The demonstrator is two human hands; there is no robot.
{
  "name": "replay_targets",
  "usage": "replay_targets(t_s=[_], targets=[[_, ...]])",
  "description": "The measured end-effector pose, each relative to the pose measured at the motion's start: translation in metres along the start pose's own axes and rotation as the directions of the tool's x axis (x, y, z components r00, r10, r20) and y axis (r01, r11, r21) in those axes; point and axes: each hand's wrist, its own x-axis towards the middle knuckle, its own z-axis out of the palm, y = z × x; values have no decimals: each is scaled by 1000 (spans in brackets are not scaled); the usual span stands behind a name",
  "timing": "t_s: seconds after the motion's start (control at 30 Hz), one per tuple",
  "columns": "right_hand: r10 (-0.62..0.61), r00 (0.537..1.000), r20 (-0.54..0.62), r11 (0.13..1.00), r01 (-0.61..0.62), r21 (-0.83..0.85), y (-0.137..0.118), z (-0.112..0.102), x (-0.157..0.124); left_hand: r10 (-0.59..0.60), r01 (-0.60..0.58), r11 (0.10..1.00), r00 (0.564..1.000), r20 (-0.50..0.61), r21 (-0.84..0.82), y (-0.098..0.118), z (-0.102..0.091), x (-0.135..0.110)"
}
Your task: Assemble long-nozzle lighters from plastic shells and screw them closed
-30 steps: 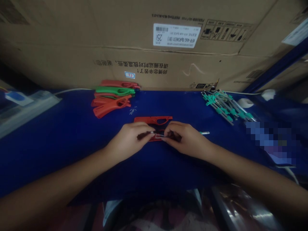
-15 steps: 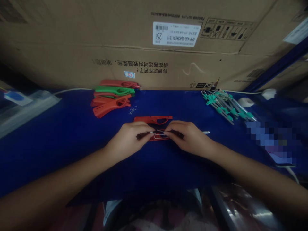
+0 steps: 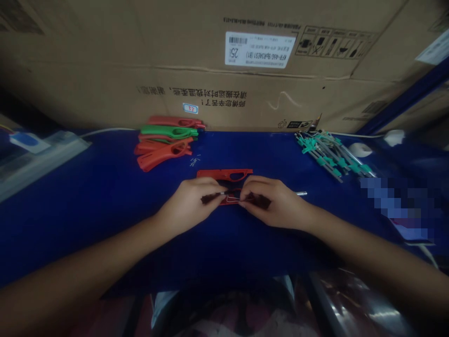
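Two bare hands meet over a red lighter handle half (image 3: 228, 203) lying on the blue table. My left hand (image 3: 191, 201) is closed in a pinch on a small dark part with a light metallic band (image 3: 223, 192). My right hand (image 3: 280, 201) is also closed, its fingertips pinching at the end of a thin white wire (image 3: 233, 197) that loops over the red half. A silvery tube end (image 3: 301, 193) sticks out to the right from behind my right hand. Just beyond my hands lies another red handle half (image 3: 219, 174) with an oval trigger opening. Fingers cover much of the nearer half.
Red and green lighter handles (image 3: 164, 152) are piled at the back left, beside several tiny pins (image 3: 194, 161). Metal rods with teal-green clips (image 3: 328, 154) lie at the back right. A large cardboard box (image 3: 105, 65) stands behind. A clear plastic bag (image 3: 52, 157) is at far left.
My right fingertips have shifted slightly down, from a thin dark piece to the end of the white wire. My left hand keeps its pinch on the dark part.
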Motion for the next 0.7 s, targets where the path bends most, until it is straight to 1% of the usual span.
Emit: replay_targets(t_s=[0.13, 0.2, 0.3, 0.4, 0.47, 0.57, 0.63, 0.7], targets=[[-20, 988, 156, 987, 44, -152, -4, -3, -2, -2, 2, 1000, 1000, 4, -10, 2, 1, 0], [-30, 984, 175, 972, 70, -223, -5, -2, -3, -15, 15, 1000, 1000, 0, -16, 3, 1, 1], [-46, 985, 168, 959, 91, -270, -3, 0, -3, -29, 29, 1000, 1000, 5, -11, 3, 1, 1], [-38, 992, 122, 968, 67, -242, 0, 5, -1, -17, 17, 1000, 1000, 20, -13, 1, 2, 1], [-13, 999, 50, 977, 23, -213, 1, 7, 0, 0, 0, 1000, 1000, 16, -17, -1, 3, 1], [31, 998, -63, 973, -44, -228, 4, 11, 2, 12, -12, 1000, 1000, 11, -11, -2, 6, 1], [54, 993, -105, 969, -78, -233, 6, 12, 3, 11, -11, 1000, 1000, 15, -2, -2, 7, 1], [69, 990, -123, 974, -94, -207, 8, 13, 5, 7, -7, 1000, 1000, 20, -1, -2, 7, 1]])
